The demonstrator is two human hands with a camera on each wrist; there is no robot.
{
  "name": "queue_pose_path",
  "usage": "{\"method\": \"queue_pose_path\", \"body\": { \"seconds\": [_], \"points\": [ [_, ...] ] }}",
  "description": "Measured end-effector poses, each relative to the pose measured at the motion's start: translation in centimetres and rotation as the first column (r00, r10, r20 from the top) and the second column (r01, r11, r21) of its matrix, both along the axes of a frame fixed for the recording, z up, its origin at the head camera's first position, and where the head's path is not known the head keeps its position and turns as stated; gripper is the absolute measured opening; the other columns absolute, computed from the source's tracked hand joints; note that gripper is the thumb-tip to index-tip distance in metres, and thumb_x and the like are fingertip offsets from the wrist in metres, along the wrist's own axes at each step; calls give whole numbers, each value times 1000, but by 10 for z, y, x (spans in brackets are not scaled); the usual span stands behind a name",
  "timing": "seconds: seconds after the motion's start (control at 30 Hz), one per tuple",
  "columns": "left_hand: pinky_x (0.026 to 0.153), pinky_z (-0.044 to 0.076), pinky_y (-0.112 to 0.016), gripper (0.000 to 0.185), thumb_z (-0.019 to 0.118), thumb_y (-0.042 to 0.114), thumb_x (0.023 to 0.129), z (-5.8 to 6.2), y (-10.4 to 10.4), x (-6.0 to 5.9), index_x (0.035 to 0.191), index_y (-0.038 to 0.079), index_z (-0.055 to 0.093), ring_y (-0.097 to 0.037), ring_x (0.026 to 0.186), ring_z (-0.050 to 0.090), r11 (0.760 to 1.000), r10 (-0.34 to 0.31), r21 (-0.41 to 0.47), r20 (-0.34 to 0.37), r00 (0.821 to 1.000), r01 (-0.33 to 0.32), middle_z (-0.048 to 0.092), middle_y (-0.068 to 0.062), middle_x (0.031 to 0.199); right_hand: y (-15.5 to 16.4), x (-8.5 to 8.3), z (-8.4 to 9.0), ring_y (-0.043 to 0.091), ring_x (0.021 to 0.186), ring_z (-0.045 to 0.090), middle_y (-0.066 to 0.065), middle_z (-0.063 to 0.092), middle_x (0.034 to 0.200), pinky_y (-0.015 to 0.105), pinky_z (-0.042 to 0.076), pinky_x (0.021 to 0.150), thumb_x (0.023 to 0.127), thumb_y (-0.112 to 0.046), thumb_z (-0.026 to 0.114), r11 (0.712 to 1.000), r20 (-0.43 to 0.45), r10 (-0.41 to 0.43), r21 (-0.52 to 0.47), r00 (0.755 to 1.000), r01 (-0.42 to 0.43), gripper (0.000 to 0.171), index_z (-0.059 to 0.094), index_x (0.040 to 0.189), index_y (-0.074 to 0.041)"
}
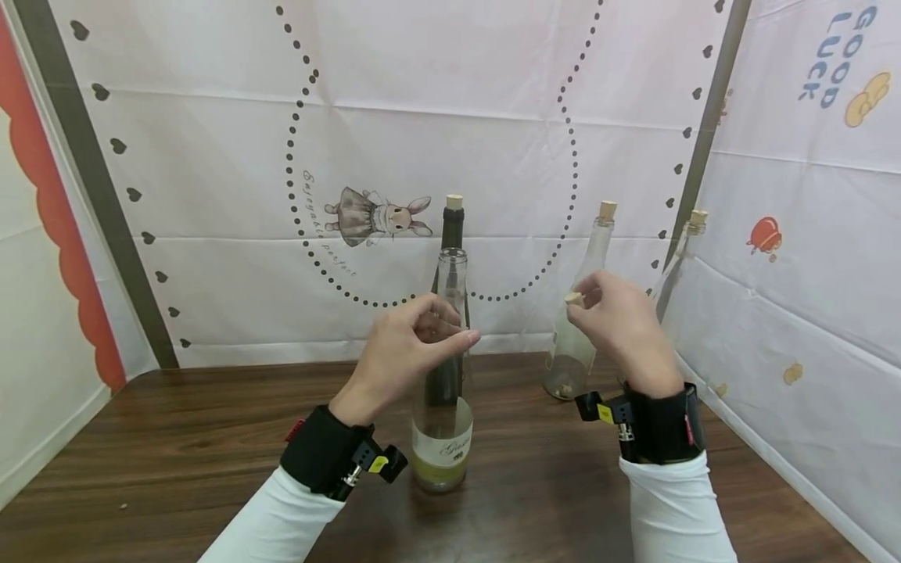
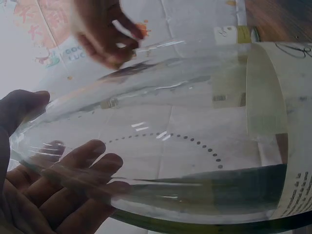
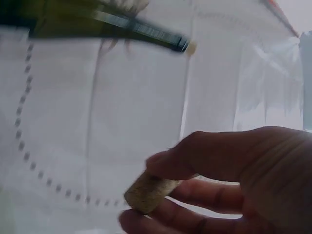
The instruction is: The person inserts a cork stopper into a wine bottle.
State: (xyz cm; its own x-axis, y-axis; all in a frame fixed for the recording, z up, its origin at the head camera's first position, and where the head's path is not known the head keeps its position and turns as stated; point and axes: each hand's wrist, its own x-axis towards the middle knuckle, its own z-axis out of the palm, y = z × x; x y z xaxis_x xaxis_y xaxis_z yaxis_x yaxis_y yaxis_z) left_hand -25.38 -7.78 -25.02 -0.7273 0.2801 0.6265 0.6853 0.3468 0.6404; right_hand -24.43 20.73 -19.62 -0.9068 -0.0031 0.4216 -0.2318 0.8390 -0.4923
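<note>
Left hand: the left hand [image 1: 408, 344] curls its fingers round the neck of a clear, uncorked wine bottle [image 1: 445, 407] standing upright on the brown wooden table [image 1: 176, 438]; the left wrist view shows the fingers [image 2: 73, 165] behind the glass, and how firmly they clasp it cannot be told
Right hand: the right hand [image 1: 619, 324] pinches a small cork [image 1: 573, 298] between thumb and fingertips, held in the air to the right of the open mouth and a little below its rim; the right wrist view shows the cork [image 3: 148, 191] squeezed at one end only
Bottle: label faces the camera, near the table's front, mouth open at the top
Behind: a dark corked bottle [image 1: 452, 234] stands right behind the clear one; two clear corked bottles [image 1: 584, 313] [image 1: 679, 266] stand near the right wall, well apart from the left hand
Risk, cork: held by its end alone, it could likely slip out and drop to the table or roll off
Risk, bottle: if the cork meets the rim off-centre or at a tilt, a sideways push could rock the tall, seemingly empty bottle, should the left hand's clasp be loose
Risk, neighbours: a tipped bottle would probably strike the dark one right behind it
</note>
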Motion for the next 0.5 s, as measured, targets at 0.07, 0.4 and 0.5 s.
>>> {"method": "queue_pose_path", "body": {
  "seconds": [0.07, 0.4, 0.5],
  "points": [
    [82, 60, -44, 27, 86, 30, 92, 0, 0, -1, 103, 13, 69, -13, 88, 75, 1000, -8, -5, -1, 1000, 8, 79, 3, 98, -14, 6, 3, 37, 104, 67, 22, 70, 117, 49, 54, 84, 101, -15, 65, 998, -94, 21, -51, 995, -26, 28, 66, 124, 0],
    [76, 60, -40, 26, 87, 28, 92, -4, 9, -2, 105, 14, 69, -10, 85, 75, 998, -61, 4, -10, 998, 61, 78, 4, 95, -70, 23, 12, 19, 98, 71, 9, 70, 113, 33, 58, 87, 101, -8, 74, 859, -584, 146, -325, 799, -395, 31, 67, 130, -1],
    [77, 60, -41, 26, 87, 28, 92, -4, 10, -1, 105, 14, 69, -10, 86, 75, 998, -66, 9, 11, 998, 66, 78, 4, 95, -82, 24, 15, 17, 96, 71, 9, 69, 112, 31, 58, 85, 102, -7, 72, 799, -639, 161, -363, 752, -479, 34, 65, 134, -1]
  ]
}}
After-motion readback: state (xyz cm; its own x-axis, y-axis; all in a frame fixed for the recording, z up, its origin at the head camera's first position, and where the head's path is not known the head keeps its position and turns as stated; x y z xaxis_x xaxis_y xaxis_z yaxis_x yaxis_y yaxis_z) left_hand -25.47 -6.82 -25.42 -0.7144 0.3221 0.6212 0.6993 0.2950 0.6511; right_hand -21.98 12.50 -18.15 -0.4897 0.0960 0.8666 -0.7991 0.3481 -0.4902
